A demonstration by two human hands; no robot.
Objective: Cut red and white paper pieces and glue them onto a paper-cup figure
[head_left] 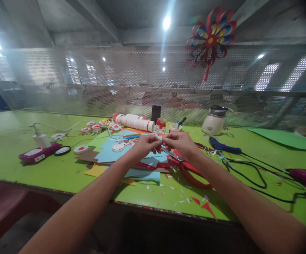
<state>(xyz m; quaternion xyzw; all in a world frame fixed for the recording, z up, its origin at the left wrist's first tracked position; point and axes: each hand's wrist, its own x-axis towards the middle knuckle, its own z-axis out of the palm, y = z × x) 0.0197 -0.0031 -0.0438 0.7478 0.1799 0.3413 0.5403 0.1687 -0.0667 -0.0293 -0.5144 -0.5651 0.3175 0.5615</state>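
My left hand and my right hand meet over the paper pile, fingertips pinched close together. Whatever lies between the fingertips is too small to make out. Below them are light blue paper sheets, stacked with red, brown and yellow ones. Red-handled scissors lie beside and partly under my right hand, blades pointing toward the fingers. A blue pen rests on the pile past my left hand, near a round white disc and small paper strips.
Around the green table stand a row of nested paper cups, a phone, and a beige jug. A blue glue gun with black cable lies right; a purple power strip sits left. Paper scraps litter the front edge.
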